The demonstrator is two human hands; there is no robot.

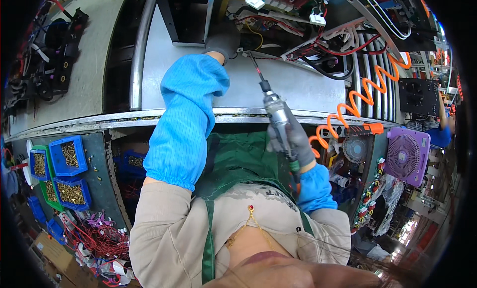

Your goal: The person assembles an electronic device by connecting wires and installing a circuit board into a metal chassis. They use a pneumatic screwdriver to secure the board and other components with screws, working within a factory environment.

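My right hand [299, 139], in a grey glove, is closed around an air screwdriver [276, 111] with a silver body. Its long thin bit points away from me, and the tip reaches the near edge of an open metal chassis [190, 43] with wires and boards inside. At that same edge is my left hand [222, 39], also gloved in grey, just left of the bit tip. Its fingers are dark against the chassis, so what they hold, if anything, is hidden. White connectors [317, 19] on wires hang at the chassis's far side.
An orange coiled hose [366, 91] stretches along the right side, over metal rollers. Blue bins [70, 155] of brass-coloured screws stand at the lower left, near red wire bundles [99, 238]. A purple fan [408, 156] is at right. Another unit [62, 59] sits far left.
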